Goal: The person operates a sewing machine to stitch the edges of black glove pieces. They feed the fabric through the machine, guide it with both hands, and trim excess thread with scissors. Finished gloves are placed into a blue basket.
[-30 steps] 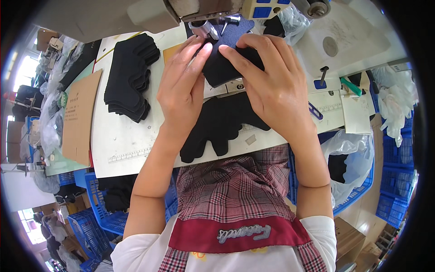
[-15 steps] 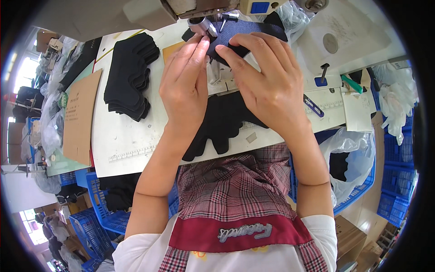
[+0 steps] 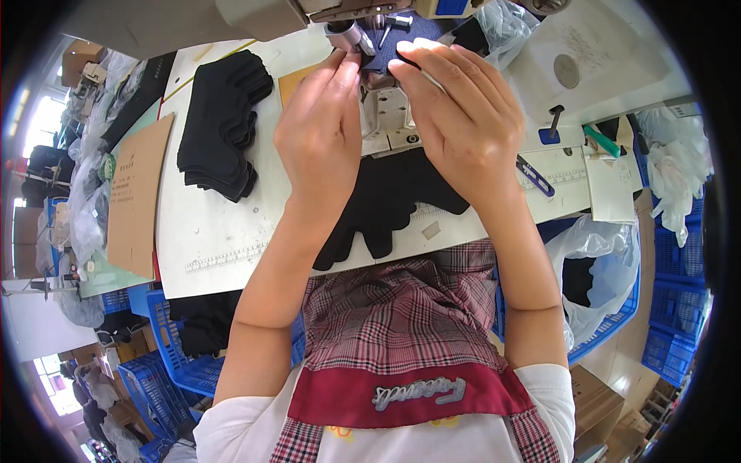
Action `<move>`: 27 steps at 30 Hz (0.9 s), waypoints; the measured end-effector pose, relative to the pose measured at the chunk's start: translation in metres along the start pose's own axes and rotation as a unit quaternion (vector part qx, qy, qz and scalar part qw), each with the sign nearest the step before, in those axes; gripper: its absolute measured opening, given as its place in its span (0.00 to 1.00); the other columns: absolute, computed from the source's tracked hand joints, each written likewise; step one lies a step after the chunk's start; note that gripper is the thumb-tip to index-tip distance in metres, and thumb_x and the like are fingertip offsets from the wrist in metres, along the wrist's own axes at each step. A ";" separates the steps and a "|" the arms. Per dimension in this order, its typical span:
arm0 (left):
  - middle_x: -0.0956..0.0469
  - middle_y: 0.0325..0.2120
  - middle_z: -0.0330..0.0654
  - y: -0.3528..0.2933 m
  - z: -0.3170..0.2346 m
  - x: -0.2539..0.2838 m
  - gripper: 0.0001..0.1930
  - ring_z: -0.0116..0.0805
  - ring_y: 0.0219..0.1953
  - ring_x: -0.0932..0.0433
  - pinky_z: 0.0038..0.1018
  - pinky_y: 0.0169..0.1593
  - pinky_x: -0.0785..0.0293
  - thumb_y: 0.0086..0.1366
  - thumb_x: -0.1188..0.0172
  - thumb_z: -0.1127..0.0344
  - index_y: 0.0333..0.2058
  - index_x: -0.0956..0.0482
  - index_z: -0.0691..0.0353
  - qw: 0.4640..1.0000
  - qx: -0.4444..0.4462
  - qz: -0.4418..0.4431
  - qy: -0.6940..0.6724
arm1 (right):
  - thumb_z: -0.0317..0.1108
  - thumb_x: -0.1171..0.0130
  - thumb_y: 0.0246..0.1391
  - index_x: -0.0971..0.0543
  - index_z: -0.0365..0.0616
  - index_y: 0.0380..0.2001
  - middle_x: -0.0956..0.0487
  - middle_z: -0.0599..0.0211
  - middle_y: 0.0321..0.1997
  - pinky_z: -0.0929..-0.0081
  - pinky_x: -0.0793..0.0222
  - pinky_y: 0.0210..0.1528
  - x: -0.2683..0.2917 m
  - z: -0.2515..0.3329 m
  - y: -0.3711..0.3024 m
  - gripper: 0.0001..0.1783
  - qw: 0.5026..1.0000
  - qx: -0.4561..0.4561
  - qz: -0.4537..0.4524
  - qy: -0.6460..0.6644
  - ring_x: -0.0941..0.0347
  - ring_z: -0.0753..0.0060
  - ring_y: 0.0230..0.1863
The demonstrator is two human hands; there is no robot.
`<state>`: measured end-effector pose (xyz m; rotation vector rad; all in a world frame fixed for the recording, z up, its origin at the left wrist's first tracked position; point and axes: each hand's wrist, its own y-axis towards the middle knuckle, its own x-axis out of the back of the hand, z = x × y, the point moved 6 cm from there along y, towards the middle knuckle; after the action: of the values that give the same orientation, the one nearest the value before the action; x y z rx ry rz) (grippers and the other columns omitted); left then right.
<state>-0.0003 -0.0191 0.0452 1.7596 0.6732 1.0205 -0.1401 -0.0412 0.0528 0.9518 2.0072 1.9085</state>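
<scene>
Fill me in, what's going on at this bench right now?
A person in a plaid apron is working at a sewing machine. The right hand pinches the near edge of a dark blue fabric piece under the machine head, and the left hand has its fingertips by that edge too. A stack of black cut pieces lies to the left; another black scalloped piece lies between the forearms.

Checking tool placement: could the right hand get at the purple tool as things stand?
Probably yes: the purple tool lies beside the right hand, nothing between, though that hand is at blue fabric.
</scene>
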 end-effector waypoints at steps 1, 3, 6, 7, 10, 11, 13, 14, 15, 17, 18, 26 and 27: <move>0.16 0.35 0.48 0.000 0.001 -0.002 0.08 0.39 0.36 0.16 0.25 0.41 0.22 0.59 0.38 0.79 0.38 0.18 0.67 1.000 -0.003 -0.003 0.000 | 0.26 0.37 0.39 0.18 0.39 0.34 0.19 0.64 0.41 0.65 0.26 0.48 -0.001 -0.002 -0.001 0.14 1.000 -0.002 -0.006 0.002 0.22 0.63 0.43; 0.16 0.34 0.48 0.000 0.003 -0.003 0.08 0.39 0.35 0.16 0.25 0.41 0.22 0.59 0.38 0.79 0.38 0.18 0.67 1.000 -0.011 -0.007 0.006 | 0.25 0.36 0.41 0.19 0.39 0.33 0.19 0.65 0.40 0.65 0.25 0.47 -0.004 -0.004 0.000 0.12 1.000 -0.011 -0.018 0.014 0.21 0.62 0.41; 0.16 0.34 0.48 -0.001 0.007 -0.004 0.08 0.39 0.34 0.16 0.25 0.40 0.21 0.58 0.38 0.79 0.38 0.18 0.67 1.000 -0.022 -0.018 0.007 | 0.25 0.36 0.45 0.20 0.40 0.33 0.19 0.66 0.39 0.67 0.24 0.45 -0.008 -0.009 -0.001 0.09 0.999 -0.027 -0.034 0.032 0.21 0.61 0.39; 0.16 0.35 0.47 -0.001 0.009 -0.005 0.08 0.40 0.34 0.17 0.27 0.39 0.22 0.58 0.38 0.78 0.37 0.18 0.67 1.000 -0.020 -0.018 0.013 | 0.25 0.36 0.46 0.20 0.40 0.32 0.19 0.67 0.39 0.68 0.24 0.44 -0.011 -0.012 -0.001 0.08 0.998 -0.032 -0.039 0.038 0.21 0.60 0.39; 0.17 0.38 0.45 -0.001 0.013 -0.009 0.07 0.41 0.35 0.19 0.29 0.38 0.22 0.56 0.38 0.77 0.35 0.18 0.67 1.000 -0.007 -0.011 0.025 | 0.25 0.36 0.49 0.18 0.39 0.34 0.17 0.65 0.38 0.69 0.24 0.46 -0.011 -0.014 0.001 0.07 0.995 -0.078 -0.016 0.065 0.20 0.59 0.42; 0.17 0.38 0.45 -0.001 0.015 -0.009 0.07 0.41 0.36 0.19 0.29 0.39 0.22 0.55 0.38 0.77 0.35 0.18 0.67 1.000 0.000 -0.008 0.030 | 0.24 0.36 0.50 0.17 0.39 0.35 0.17 0.65 0.38 0.69 0.24 0.47 -0.011 -0.015 0.003 0.07 0.992 -0.098 -0.003 0.076 0.19 0.59 0.43; 0.17 0.39 0.45 0.000 0.016 -0.010 0.07 0.41 0.36 0.19 0.29 0.40 0.22 0.54 0.39 0.77 0.34 0.18 0.67 0.999 0.015 0.001 0.036 | 0.24 0.37 0.51 0.17 0.38 0.35 0.17 0.64 0.38 0.70 0.24 0.47 -0.013 -0.016 0.007 0.07 0.993 -0.081 -0.008 0.086 0.19 0.59 0.44; 0.17 0.39 0.45 0.001 0.018 -0.011 0.08 0.41 0.37 0.19 0.29 0.40 0.22 0.54 0.39 0.77 0.34 0.18 0.67 0.999 0.024 0.007 0.039 | 0.24 0.37 0.51 0.17 0.38 0.35 0.16 0.64 0.38 0.70 0.23 0.47 -0.014 -0.017 0.008 0.07 0.993 -0.072 -0.010 0.091 0.19 0.59 0.44; 0.17 0.39 0.45 0.001 0.019 -0.012 0.08 0.41 0.37 0.19 0.29 0.40 0.22 0.54 0.39 0.78 0.34 0.18 0.67 0.999 0.032 0.013 0.041 | 0.24 0.37 0.51 0.17 0.38 0.35 0.16 0.64 0.38 0.70 0.23 0.47 -0.015 -0.018 0.007 0.06 0.993 -0.073 -0.014 0.093 0.19 0.60 0.44; 0.17 0.39 0.45 0.001 0.019 -0.012 0.08 0.41 0.37 0.18 0.30 0.40 0.22 0.54 0.39 0.78 0.34 0.18 0.67 0.999 0.034 0.011 0.039 | 0.24 0.37 0.52 0.17 0.38 0.35 0.16 0.64 0.38 0.70 0.23 0.47 -0.016 -0.020 0.006 0.06 0.992 -0.075 -0.022 0.097 0.19 0.60 0.44; 0.17 0.39 0.45 0.001 0.019 -0.012 0.07 0.41 0.37 0.18 0.30 0.40 0.22 0.54 0.40 0.78 0.33 0.18 0.67 0.999 0.035 0.010 0.038 | 0.24 0.37 0.52 0.16 0.38 0.35 0.16 0.64 0.38 0.70 0.23 0.47 -0.016 -0.020 0.006 0.06 0.992 -0.079 -0.021 0.096 0.19 0.60 0.44; 0.17 0.39 0.47 -0.001 0.020 -0.009 0.09 0.38 0.38 0.17 0.27 0.42 0.23 0.57 0.39 0.78 0.38 0.17 0.67 1.000 0.027 0.013 0.009 | 0.23 0.38 0.51 0.17 0.36 0.35 0.16 0.61 0.39 0.70 0.24 0.48 -0.018 -0.021 0.000 0.07 0.988 -0.110 -0.020 0.108 0.19 0.59 0.45; 0.16 0.39 0.47 -0.002 0.018 -0.007 0.08 0.37 0.37 0.16 0.25 0.42 0.23 0.59 0.38 0.77 0.38 0.17 0.68 1.000 0.026 0.011 0.002 | 0.23 0.37 0.50 0.18 0.37 0.34 0.17 0.62 0.39 0.70 0.24 0.45 -0.019 -0.022 -0.001 0.06 0.989 -0.097 -0.034 0.108 0.19 0.59 0.44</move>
<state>0.0118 -0.0320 0.0381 1.8136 0.6900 1.0305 -0.1383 -0.0700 0.0494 0.6431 1.8892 2.2021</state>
